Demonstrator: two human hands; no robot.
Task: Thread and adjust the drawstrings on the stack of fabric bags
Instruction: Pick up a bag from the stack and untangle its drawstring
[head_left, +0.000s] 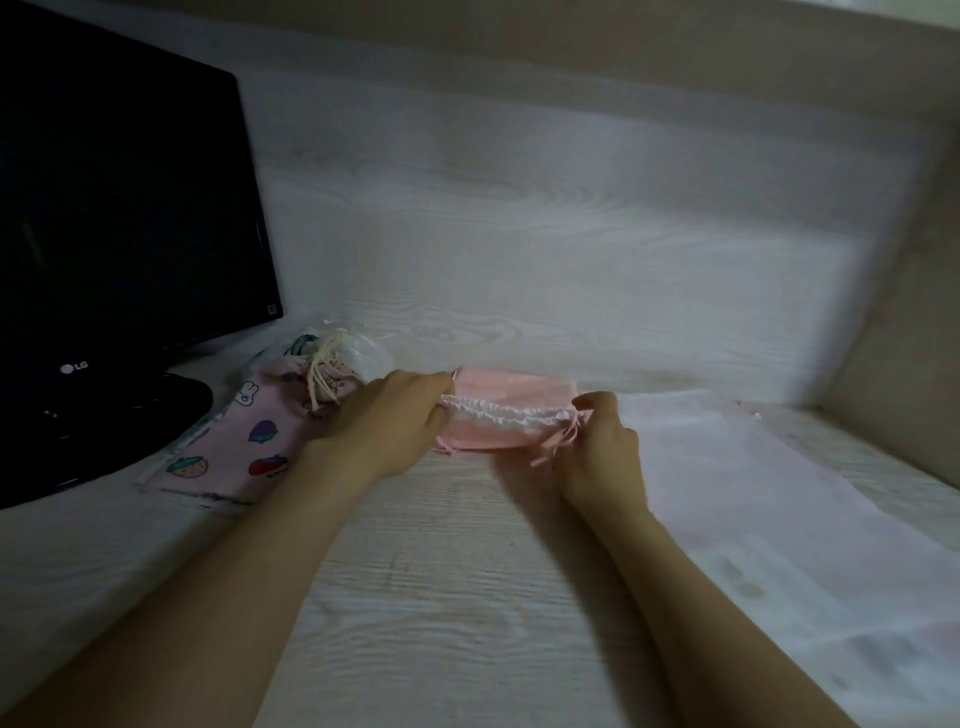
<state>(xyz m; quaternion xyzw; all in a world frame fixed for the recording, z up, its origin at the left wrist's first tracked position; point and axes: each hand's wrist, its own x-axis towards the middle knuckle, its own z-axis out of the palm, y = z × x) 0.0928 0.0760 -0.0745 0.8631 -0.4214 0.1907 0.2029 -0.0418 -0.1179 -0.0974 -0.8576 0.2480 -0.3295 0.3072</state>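
Observation:
A small pink fabric bag (511, 395) with a white gathered band lies on the pale wood-grain table (467, 571), held between both hands. My left hand (384, 426) pinches its left end. My right hand (597, 441) pinches the right end, where pink drawstring ends (553, 449) hang out. To the left lies a stack of bags: a pink one printed with strawberries and a rabbit (234, 447), and on top a gathered bag with a cream drawstring (324, 374).
A black monitor (119, 234) on its stand fills the left side, close behind the stack. Translucent white sheets or plastic bags (779, 519) lie on the table to the right. A beige wall closes off the right side and the back.

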